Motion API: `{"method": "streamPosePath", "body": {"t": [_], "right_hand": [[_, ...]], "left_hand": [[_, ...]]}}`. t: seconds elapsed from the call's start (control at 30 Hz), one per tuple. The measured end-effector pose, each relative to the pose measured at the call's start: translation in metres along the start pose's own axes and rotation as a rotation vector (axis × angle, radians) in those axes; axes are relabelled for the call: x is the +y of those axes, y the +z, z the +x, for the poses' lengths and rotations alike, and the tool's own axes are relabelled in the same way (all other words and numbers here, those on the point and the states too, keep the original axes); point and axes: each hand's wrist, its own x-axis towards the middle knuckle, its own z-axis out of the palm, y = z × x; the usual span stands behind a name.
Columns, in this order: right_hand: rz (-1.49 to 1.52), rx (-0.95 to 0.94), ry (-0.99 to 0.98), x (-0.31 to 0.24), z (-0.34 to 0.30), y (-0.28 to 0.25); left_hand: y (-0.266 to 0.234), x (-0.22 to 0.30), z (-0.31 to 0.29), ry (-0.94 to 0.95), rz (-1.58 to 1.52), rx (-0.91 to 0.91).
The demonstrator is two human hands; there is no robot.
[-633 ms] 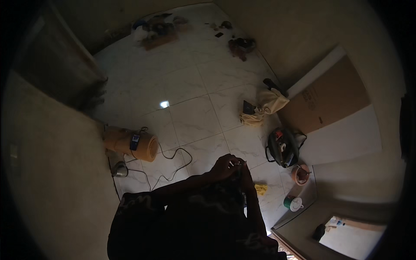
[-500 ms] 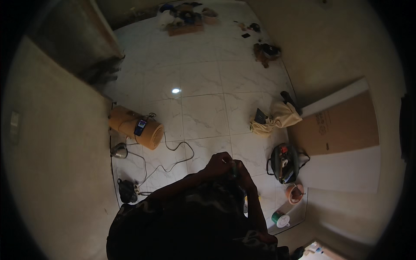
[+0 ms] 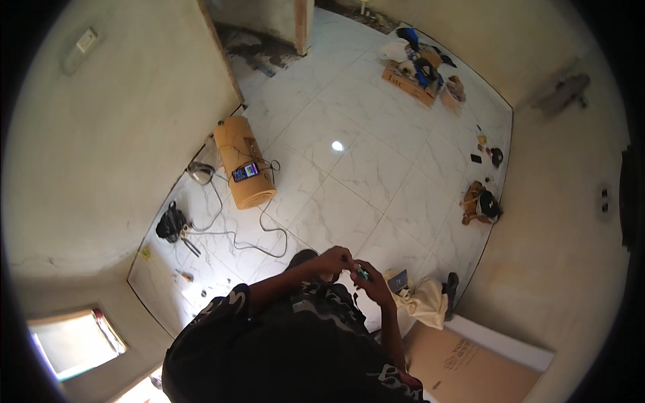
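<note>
My left hand (image 3: pixel 334 260) and my right hand (image 3: pixel 375 285) meet in front of my body, their fingertips close together. A small green object (image 3: pixel 363 274) shows in the closed fingers of my right hand; its kind is too small to make out. The fingers of my left hand are pinched together beside it, and whatever they may hold is hidden. Below the hands is my dark patterned shirt (image 3: pixel 282 342).
A tan cylinder (image 3: pixel 236 142) lies near the left wall with a phone (image 3: pixel 244 172) on it. A cable (image 3: pixel 235 236) trails past a black bag (image 3: pixel 171 223). At right are a cream cloth bag (image 3: pixel 424 303) and cardboard sheet (image 3: pixel 463 363). A cardboard box (image 3: pixel 408 85) stands far off.
The view has turned right, brightening and shifting the room leftward and round. The tool bag and buckets have left view; a window shows at lower left. Both hands stay together.
</note>
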Motion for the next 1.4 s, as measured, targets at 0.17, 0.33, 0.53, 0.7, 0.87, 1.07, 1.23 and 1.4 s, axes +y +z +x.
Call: {"method": "streamPosePath", "body": {"t": [0.17,0.33,0.53,0.7,0.87,1.07,1.23,1.4], "right_hand": [[-0.437,-0.079,-0.073,-0.031,0.081,-0.078],[-0.314,-0.17,0.069,-0.022,0.157,-0.16],[-0.127,-0.213,0.21,-0.091,0.246,-0.187],[-0.049,-0.104,0.233,-0.136,0.342,-0.235],[-0.144,-0.03,0.274,-0.211,0.457,-0.273],[-0.283,-0.289,0.223,-0.305,0.628,-0.308],[-0.491,-0.479,0.328,-0.381,0.821,-0.299],[-0.968,-0.481,-0.035,-0.456,0.994,-0.281]], "left_hand": [[-0.075,0.025,0.026,0.016,-0.364,0.176],[-0.173,0.065,0.034,-0.011,-0.355,0.476],[-0.275,0.095,0.139,-0.006,-0.273,0.529],[-0.391,0.201,0.256,0.226,-0.044,0.564],[-0.519,0.267,0.32,0.13,-0.204,0.682],[-0.666,0.231,0.372,0.041,-0.375,0.885],[-0.754,0.176,0.388,-0.064,-0.742,1.275],[-0.801,0.13,0.389,-0.164,-0.977,1.451]]}}
